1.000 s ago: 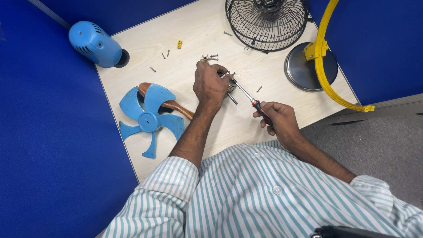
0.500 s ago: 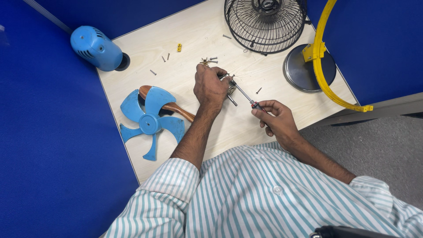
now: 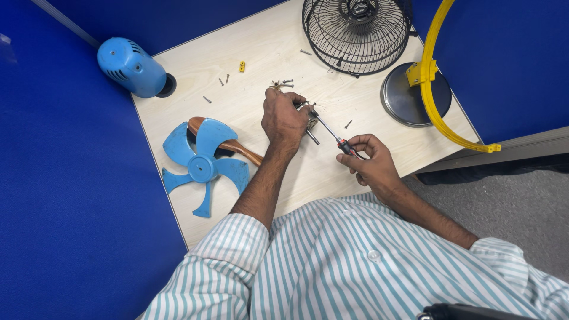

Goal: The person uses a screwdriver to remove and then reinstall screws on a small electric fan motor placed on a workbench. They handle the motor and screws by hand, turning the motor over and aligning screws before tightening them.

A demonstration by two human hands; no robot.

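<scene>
My left hand (image 3: 285, 120) is closed over a small metal fan motor part (image 3: 309, 117) resting on the pale wooden table (image 3: 355, 172). My right hand (image 3: 371, 160) grips the handle of a screwdriver (image 3: 329, 131), whose shaft points up-left with its tip at the metal part. A thin metal shaft (image 3: 313, 137) sticks out below my left hand. Most of the metal part is hidden under my fingers.
A blue fan blade (image 3: 202, 166) lies at the left over a wooden handle (image 3: 237, 146). A blue motor housing (image 3: 131, 67) sits at the far left corner. A black wire fan guard (image 3: 356, 32), a round metal base (image 3: 408, 98), a yellow ring (image 3: 434, 95) and loose screws (image 3: 224, 80) lie behind.
My right hand with the screwdriver has shifted slightly; the handle has turned a little in my fingers. My left hand stays on the metal part.
</scene>
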